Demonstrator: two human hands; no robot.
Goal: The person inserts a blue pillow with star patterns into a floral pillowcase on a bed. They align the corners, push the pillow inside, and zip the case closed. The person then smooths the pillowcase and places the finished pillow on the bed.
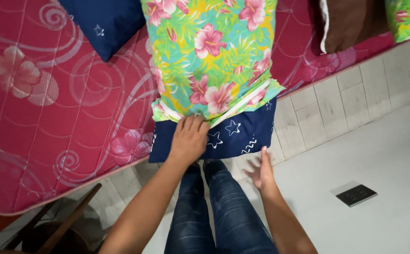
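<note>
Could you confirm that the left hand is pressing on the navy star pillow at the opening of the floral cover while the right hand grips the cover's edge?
Not quite: in the head view the right hand is open in the air below the pillow, gripping nothing. The left hand does press on the navy star pillow at the floral cover opening.

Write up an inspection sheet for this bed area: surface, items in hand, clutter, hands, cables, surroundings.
Surface: red mattress with swirl and flower quilting, bare, on a tiled base.
Job's things: navy pillow with white stars, its end sticking out of a floral pillowcase with a white zip edge.
Clutter: second navy pillow at top; brown cushion and another floral piece at top right.
Hands: left hand pressed on the pillow at the case opening; right hand open, in the air beside the pillow, holding nothing.
Cables: nothing seen.
Surroundings: white floor with a dark floor socket; wooden chair at lower left; the person's jeans below.
</note>
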